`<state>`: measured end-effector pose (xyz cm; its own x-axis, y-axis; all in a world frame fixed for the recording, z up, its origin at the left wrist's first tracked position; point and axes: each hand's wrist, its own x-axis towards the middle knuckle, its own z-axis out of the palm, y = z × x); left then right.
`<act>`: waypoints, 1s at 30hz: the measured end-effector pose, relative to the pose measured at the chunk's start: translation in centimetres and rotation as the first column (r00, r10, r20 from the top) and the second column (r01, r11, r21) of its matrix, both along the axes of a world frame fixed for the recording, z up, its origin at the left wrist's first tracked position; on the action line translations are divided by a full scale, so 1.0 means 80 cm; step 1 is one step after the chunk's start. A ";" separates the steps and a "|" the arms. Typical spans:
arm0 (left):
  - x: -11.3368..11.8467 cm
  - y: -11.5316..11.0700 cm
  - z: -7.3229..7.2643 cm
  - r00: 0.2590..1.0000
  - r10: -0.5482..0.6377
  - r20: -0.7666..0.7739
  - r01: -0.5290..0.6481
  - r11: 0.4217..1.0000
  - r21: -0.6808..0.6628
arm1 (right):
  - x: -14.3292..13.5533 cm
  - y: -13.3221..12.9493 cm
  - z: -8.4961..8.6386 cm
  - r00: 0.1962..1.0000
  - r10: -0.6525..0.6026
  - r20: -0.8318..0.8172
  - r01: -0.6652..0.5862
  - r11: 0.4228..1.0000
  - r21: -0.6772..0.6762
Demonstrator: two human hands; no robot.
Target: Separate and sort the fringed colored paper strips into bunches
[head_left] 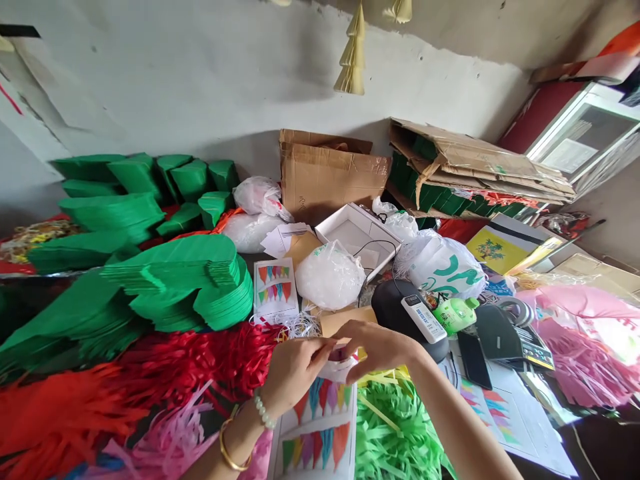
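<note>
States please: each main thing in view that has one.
Left hand: fingers bent, grip unclear
Right hand: fingers curved, grip unclear
Front printed sheet: face up
Light-green strips: heaped
White box: open
Green-labelled bottle: capped, tilted
Phone: screen dark
White device: lying on black case
Green-printed bag: bulging
Paper tree: hanging

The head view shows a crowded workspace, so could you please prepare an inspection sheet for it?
Surface: largely hidden under materials, including green paper stacks and red fringe.
Things in hand: a small white item at the fingers, too unclear to identify; a printed sheet with coloured pennants below.
Clutter: green bottle, phone, white box, printed plastic bag.
Hands: left hand and right hand close together; their exact grip is partly hidden.
Cables: thin dark cable beside the white box; where it ends is unclear.
Surroundings: grey wall, upright cardboard, hanging paper tree.
</note>
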<state>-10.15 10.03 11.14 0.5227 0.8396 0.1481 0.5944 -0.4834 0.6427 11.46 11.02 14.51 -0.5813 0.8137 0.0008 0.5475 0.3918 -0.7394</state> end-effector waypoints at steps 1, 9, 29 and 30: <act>-0.002 0.001 0.000 1.000 0.008 0.003 -0.008 1.000 0.000 | 0.005 -0.004 0.003 0.998 0.031 -0.045 -0.031 1.000 0.001; -0.011 0.011 0.006 0.998 -0.036 -0.046 0.034 0.998 -0.060 | -0.001 -0.061 -0.071 0.775 -0.473 -0.419 0.421 0.881 -0.216; 0.031 0.001 0.039 0.883 -0.165 -0.439 0.224 0.971 0.086 | -0.035 -0.056 -0.084 0.622 -0.599 -0.504 0.457 0.801 -0.387; 0.037 0.001 0.039 0.878 -0.162 -0.451 0.226 0.970 0.091 | -0.038 -0.059 -0.085 0.595 -0.613 -0.520 0.472 0.790 -0.392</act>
